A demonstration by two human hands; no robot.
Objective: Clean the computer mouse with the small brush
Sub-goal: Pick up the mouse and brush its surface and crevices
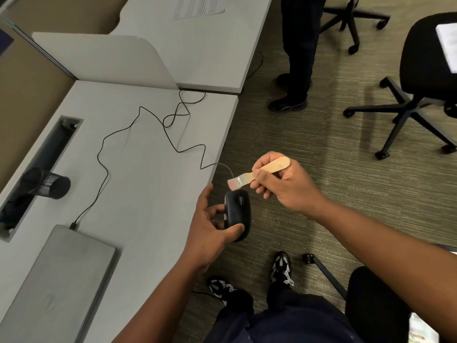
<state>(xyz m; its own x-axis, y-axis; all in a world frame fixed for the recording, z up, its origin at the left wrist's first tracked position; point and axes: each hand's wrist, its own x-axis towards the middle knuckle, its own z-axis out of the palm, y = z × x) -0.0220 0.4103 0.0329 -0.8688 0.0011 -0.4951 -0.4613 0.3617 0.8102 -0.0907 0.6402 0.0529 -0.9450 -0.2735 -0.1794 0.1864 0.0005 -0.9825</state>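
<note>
Black computer mouse (238,214) held up off the tabletop (148,184), just past its front edge and over the carpet (309,149). Gripped by the left hand (210,231), thumb curled over the near end, fingers wrapped round the far side. No brand or lettering legible on the shell.

Small brush (259,172) pinched in the right hand (284,184), fingers curled round the pale wooden handle, handle end poking out above the knuckles. Pale bristles aimed down-left, just above the mouse's far end; contact impossible to tell. No marking readable on the handle.

Thin black cable (153,125) running from the mouse across the tabletop in loose loops and plugged into the back edge of a closed grey laptop (61,280) at lower left. Faint round logo on the lid, too dim to read.

Black mesh cup (53,185) lying on its side beside a recessed cable slot (52,149). Printed sheet (199,6) on the farther desk, lines of text too small to read.

Black office chair (420,70) on the right, a white paper on its seat. Another person's dark trousers and shoes (289,100) standing on the carpet. Black-and-white patterned shoes (282,268) below.
</note>
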